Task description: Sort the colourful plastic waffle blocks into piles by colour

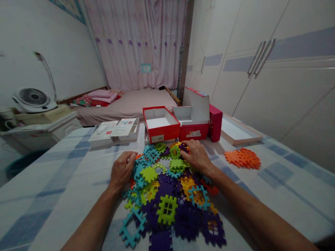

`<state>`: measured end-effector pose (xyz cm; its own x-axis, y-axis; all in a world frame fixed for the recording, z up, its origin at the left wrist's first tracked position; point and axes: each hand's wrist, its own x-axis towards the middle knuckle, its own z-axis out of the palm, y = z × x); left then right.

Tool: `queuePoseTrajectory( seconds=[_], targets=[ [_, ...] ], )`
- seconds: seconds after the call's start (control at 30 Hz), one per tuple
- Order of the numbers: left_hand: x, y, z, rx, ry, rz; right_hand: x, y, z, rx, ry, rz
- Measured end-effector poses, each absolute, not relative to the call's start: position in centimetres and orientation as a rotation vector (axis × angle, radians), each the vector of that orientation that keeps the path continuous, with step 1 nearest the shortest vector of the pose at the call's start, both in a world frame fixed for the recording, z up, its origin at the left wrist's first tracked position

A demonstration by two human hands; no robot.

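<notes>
A heap of plastic interlocking building tiles with notched edges lies in front of me, in purple (166, 184), turquoise (151, 153), lime green (167, 209) and yellow (187, 184). Several have window-like cut-outs. At the heap's left edge rests my left hand (122, 169), its fingers curled in beside turquoise and orange tiles; what they close on, if anything, is hidden. My right hand (196, 155) reaches over the far right of the heap, thumb apart from the bent fingers, touching purple and green tiles. Its fingertips are partly hidden.
A flat pile of orange tiles (243, 158) lies to the right. Behind the heap stand an open red box (162, 134), another red and white box (193, 130), and a white tray with papers (115, 139). A shallow box lid (240, 130) sits at the back right.
</notes>
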<state>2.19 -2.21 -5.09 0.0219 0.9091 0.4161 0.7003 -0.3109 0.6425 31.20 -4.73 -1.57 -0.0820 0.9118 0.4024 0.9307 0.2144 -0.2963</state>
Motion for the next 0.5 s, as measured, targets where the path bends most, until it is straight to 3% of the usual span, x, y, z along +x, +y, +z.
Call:
queuePoseTrajectory(
  seconds=[0.17,0.5],
  targets=[
    [2.3,-2.2,-5.1,2.026,1.667,1.132,31.3,-5.7,-0.6,-1.279,-1.991,0.148],
    [2.3,-2.4,-4.8,1.961,1.746,1.126,36.3,-4.4,-3.1,-1.791,-1.992,0.037]
  ],
)
